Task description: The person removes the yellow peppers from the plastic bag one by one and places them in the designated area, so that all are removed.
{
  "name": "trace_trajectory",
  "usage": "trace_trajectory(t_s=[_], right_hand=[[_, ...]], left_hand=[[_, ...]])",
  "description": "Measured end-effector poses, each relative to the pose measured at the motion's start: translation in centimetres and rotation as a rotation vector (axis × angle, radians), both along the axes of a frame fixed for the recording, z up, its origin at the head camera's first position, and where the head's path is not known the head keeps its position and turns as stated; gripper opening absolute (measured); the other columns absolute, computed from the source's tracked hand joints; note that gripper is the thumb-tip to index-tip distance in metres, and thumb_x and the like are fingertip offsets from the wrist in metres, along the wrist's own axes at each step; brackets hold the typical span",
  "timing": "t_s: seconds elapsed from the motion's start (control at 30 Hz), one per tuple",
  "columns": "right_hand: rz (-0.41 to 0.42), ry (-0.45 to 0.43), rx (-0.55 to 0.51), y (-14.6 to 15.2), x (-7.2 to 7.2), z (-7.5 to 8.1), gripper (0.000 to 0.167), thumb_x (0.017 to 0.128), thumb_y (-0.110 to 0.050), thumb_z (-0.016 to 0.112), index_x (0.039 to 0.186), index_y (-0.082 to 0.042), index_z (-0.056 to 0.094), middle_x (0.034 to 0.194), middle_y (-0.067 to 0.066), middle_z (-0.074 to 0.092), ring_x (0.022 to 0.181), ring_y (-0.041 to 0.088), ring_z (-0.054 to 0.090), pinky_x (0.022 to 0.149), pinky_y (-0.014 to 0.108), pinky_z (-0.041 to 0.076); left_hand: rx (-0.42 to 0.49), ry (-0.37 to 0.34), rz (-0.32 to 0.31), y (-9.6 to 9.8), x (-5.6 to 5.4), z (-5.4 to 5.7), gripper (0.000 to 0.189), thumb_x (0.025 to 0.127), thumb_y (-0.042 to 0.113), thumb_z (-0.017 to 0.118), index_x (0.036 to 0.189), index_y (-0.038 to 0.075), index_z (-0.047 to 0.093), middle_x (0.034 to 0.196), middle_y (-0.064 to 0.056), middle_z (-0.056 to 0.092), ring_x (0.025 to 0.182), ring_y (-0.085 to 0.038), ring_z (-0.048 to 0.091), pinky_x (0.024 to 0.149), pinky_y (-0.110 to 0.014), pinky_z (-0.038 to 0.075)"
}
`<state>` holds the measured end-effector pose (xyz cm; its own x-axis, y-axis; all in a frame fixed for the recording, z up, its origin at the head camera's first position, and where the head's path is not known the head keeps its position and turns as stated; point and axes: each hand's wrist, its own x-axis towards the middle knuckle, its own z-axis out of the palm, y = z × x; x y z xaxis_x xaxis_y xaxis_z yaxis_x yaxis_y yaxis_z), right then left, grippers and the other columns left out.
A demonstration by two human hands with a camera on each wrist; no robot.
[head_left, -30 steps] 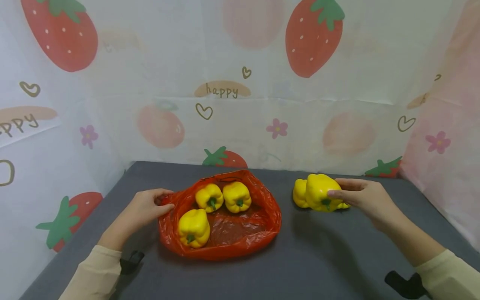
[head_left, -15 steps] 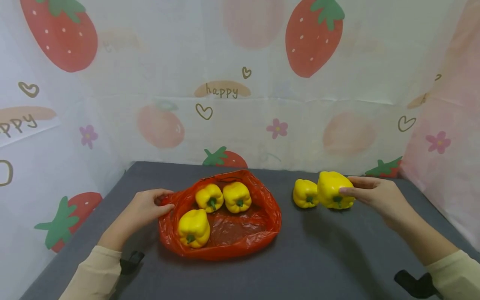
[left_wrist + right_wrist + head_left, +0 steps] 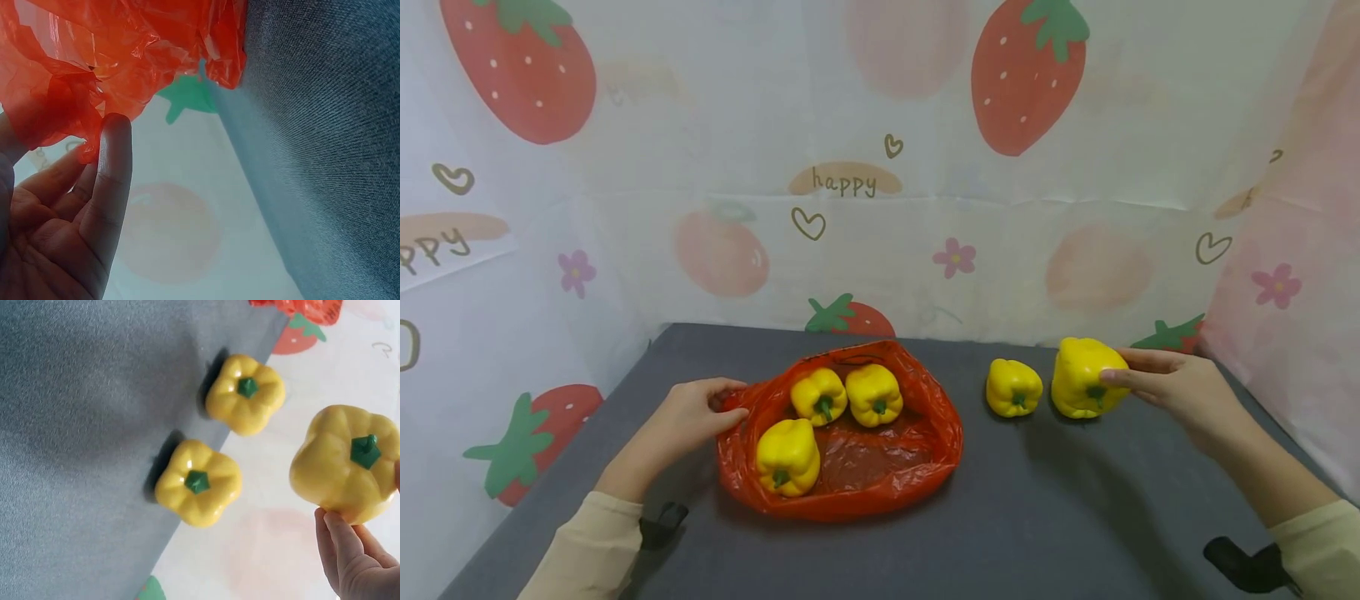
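My left hand (image 3: 696,417) pinches the left rim of a red plastic bag (image 3: 880,492), which lies with its mouth spread wide. Inside it are three yellow bell peppers (image 3: 788,457). In the left wrist view, the fingers (image 3: 112,175) are at the gathered film of the bag. My right hand (image 3: 1180,396) grips another yellow bell pepper (image 3: 347,465) by its side, raised above the table. Two more yellow peppers sit on the table in the right wrist view, one nearer the bag (image 3: 245,394) and one farther from it (image 3: 198,482); the held pepper largely hides the farther one in the head view.
A grey cloth-covered table (image 3: 925,550) lies under everything. White curtains (image 3: 925,108) printed with strawberries, hearts and flowers stand behind it and at both sides. Dark straps (image 3: 1251,567) show near both cuffs.
My right hand has moved to the right with the pepper it holds, uncovering the table pepper nearer the bag. The left hand and the bag have stayed in place.
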<state>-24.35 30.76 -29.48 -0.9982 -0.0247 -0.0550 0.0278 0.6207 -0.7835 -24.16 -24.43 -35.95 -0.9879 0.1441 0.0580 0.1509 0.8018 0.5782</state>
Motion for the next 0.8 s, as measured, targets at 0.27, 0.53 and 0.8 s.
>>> trace_trajectory(t_s=[0.27, 0.53, 0.8], right_hand=[[0.035, 0.004, -0.024, 1.4, -0.1, 0.0, 0.076, 0.095, -0.045, 0.063, 0.149, 0.003, 0.039, 0.113, -0.027, 0.058, 0.092, -0.021, 0.054, 0.085, 0.012, 0.053], [0.047, 0.012, -0.029, 2.6, -0.5, -0.2, 0.075, 0.096, -0.042, 0.064, 0.148, 0.007, 0.039, 0.098, -0.038, 0.056, 0.09, -0.019, 0.057, 0.08, 0.009, 0.052], [0.049, 0.008, 0.011, 3.6, -0.6, -0.4, 0.075, 0.096, -0.043, 0.062, 0.148, 0.007, 0.039, 0.097, -0.038, 0.054, 0.09, -0.02, 0.056, 0.079, 0.008, 0.052]], left_hand=[[0.007, 0.004, -0.003, 0.0, 0.0, 0.0, 0.044, 0.092, 0.025, 0.069, 0.128, 0.0, 0.063, 0.108, -0.014, 0.071, 0.092, -0.022, 0.064, 0.081, -0.04, 0.06], [0.009, 0.002, 0.0, 0.0, 0.0, 0.1, 0.044, 0.092, 0.025, 0.069, 0.128, 0.0, 0.063, 0.108, -0.014, 0.071, 0.091, -0.022, 0.064, 0.08, -0.039, 0.06], [0.007, 0.012, -0.009, -0.2, 0.0, 0.0, 0.044, 0.092, 0.024, 0.069, 0.128, -0.001, 0.063, 0.106, -0.014, 0.071, 0.089, -0.021, 0.064, 0.078, -0.038, 0.06]])
